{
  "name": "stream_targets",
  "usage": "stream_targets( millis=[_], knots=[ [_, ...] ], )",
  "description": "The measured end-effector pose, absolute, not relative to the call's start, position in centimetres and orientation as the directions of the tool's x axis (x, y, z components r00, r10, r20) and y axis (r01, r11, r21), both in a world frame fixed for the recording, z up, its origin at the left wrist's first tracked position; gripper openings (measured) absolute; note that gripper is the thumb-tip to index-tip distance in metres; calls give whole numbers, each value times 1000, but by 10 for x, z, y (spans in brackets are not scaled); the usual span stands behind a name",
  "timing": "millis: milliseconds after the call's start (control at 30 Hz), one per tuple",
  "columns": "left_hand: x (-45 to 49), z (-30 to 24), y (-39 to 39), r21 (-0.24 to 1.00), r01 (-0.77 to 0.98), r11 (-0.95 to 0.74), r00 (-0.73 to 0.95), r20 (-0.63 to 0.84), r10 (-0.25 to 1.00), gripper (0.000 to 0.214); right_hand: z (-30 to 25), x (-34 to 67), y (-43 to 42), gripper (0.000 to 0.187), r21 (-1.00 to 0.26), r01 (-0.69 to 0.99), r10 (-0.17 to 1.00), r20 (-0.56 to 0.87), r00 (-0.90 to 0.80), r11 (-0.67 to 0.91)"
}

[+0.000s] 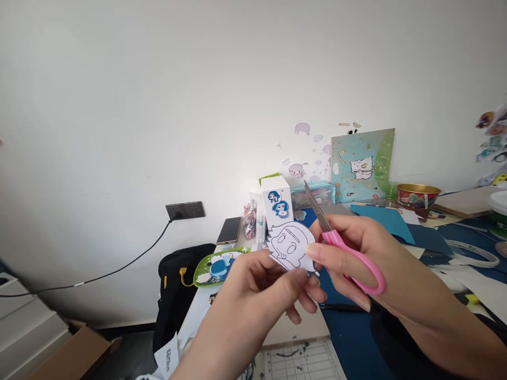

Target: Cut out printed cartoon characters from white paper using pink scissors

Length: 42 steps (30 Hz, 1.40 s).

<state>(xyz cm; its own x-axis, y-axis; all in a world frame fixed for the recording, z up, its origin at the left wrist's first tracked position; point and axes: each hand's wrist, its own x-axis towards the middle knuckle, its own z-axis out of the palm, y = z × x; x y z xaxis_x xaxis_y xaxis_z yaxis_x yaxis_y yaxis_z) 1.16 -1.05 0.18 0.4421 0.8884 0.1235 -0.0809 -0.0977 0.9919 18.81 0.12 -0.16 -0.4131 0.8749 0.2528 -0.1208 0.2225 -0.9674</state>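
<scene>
Left grip clamps paper cutout, right grip scissors, above a cluttered desk by a white wall.

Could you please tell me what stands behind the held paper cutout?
A white box with two stickers shows above the paper cutout, which hides the box's lower part and anything directly behind.

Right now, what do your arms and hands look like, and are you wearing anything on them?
The left hand and right hand are bare, with no gloves, rings or watch showing. The fingernails that show look short. Loose, plain black fabric, probably a sleeve, shows by the right forearm; no sleeve shows on the left.
</scene>
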Motion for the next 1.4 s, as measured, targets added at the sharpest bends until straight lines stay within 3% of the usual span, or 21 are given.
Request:
stream_targets(
  millis=[100, 367, 533, 633, 800, 1000, 1167, 1300, 1400],
  knots=[
    [14, 1, -11, 994, -58, -97, 384, 112, 916, 17, -2, 188, 1, 18, -964, -102, 887, 265, -379, 244],
    [17, 0, -14, 960, 223, -171, 204, 126, 971, 16, 1, 184, -3, 20, -958, -24, 909, 280, -308, 287],
    [21, -3, -17, 897, 351, -270, 218, 202, 955, 11, -1, 184, -4, 19, -953, -22, 906, 294, -304, 302],
    [21, -5, -14, 816, 447, -366, 244, 283, 928, 15, -2, 186, -3, 16, -953, -20, 907, 295, -302, 303],
    [15, -5, -8, 583, 665, -467, 234, 430, 872, 13, -2, 185, -3, 17, -951, -12, 913, 299, -278, 308],
    [8, -3, -12, 426, 723, -544, 256, 566, 784, 22, -1, 184, -1, 21, -943, -30, 911, 329, -247, 332],
    [5, 0, -15, 515, 675, -529, 208, 555, 805, 39, -3, 185, 3, 21, -943, -67, 914, 332, -236, 325],
    [10, 0, -20, 736, 362, -571, 47, 598, 800, 14, -4, 184, 6, 21, -942, -124, 918, 334, -214, 314],
    [14, -3, -22, 761, 183, -623, 1, 634, 774, 15, -5, 181, 6, 23, -943, -164, 921, 321, -219, 289]
  ],
)
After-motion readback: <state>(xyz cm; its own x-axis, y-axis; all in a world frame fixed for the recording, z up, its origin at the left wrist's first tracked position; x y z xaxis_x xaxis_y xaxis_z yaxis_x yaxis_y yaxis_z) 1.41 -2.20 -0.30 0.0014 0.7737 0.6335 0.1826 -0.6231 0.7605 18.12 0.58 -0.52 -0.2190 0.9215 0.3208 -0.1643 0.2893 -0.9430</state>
